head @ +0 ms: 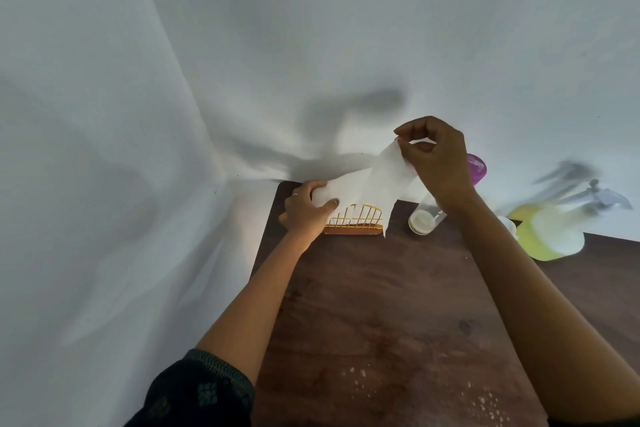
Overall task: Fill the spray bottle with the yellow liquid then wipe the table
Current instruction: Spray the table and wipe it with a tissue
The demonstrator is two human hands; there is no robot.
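A white paper napkin [377, 177] stretches between both hands above a yellow wire napkin holder [356, 218] at the table's far left corner. My left hand [306, 210] presses on the napkin stack at the holder's left end. My right hand [440, 163] pinches the raised end of the napkin. A spray bottle [557, 225] with yellow liquid and a grey trigger head stands blurred at the far right. A clear bottle [424, 217] with a purple cap [477, 168] stands behind my right wrist. Spray droplets [485, 404] dot the dark wooden table [374, 305] near me.
White cloth [173, 114] drapes behind and to the left of the table. The table's left edge runs from the holder toward my left sleeve [194, 392]. A small white cap-like object [507, 222] lies beside the spray bottle.
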